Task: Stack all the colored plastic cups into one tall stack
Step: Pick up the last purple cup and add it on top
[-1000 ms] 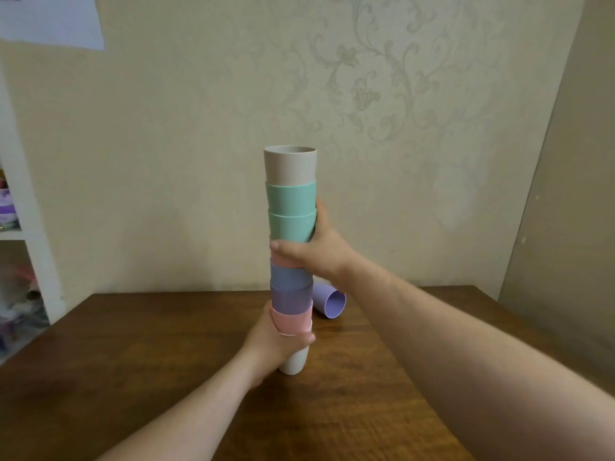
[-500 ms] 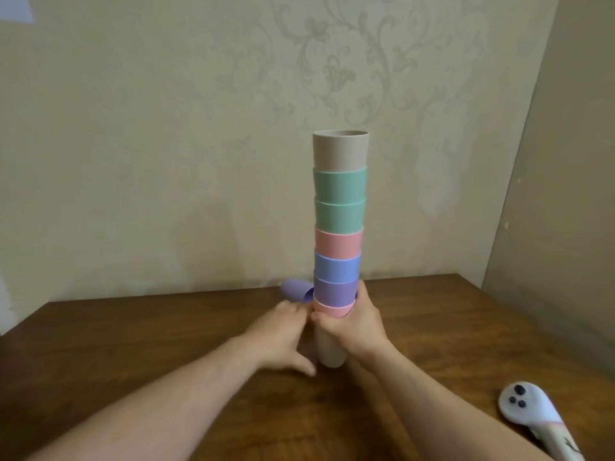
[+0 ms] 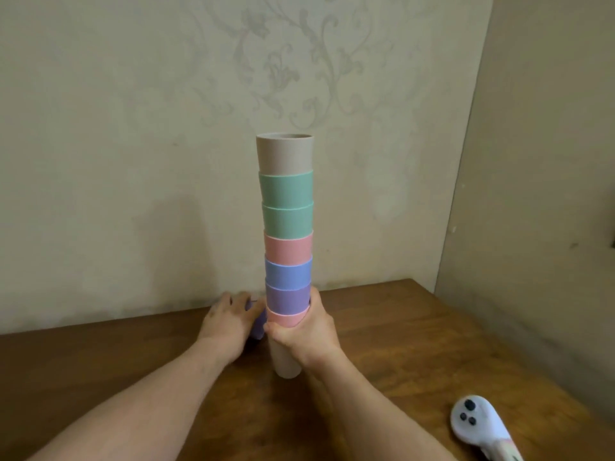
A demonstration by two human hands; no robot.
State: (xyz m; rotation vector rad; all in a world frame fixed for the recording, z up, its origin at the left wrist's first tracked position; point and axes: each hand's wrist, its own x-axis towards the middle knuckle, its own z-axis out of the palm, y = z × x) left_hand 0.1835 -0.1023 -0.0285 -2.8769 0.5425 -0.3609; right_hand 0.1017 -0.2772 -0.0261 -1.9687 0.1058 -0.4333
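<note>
While gripped low by right hand [image 3: 307, 331]: cup stack [image 3: 287, 247] upright on wooden table [image 3: 416, 344], base planted, near table's back edge. Eight cups nested, mouths up. Top to bottom: beige cup [image 3: 285, 154], open mouth visible, contents not visible; two green cups [image 3: 287, 202]; pink cup [image 3: 288, 249]; blue cup [image 3: 288, 272]; purple cup [image 3: 287, 299]; second pink cup [image 3: 284, 319], only a band showing; pale bottom cup [image 3: 283, 366], mostly behind fingers. Right hand closed around second pink cup and top of pale bottom cup, thumb up alongside purple cup. Left hand [image 3: 228, 322] just left of stack, palm down, fingers draped over loose lilac cup [image 3: 258, 324] lying on its side behind and beside stack base; mostly hidden, cannot tell whether actually clasped or just covered. Near right table edge, well apart from stack: white handheld controller [image 3: 479, 425] with dark buttons, lying flat. Behind: cream wallpaper [image 3: 133, 144] with faint floral scroll pattern; plain wall [image 3: 549, 194] on right, forming corner.
</note>
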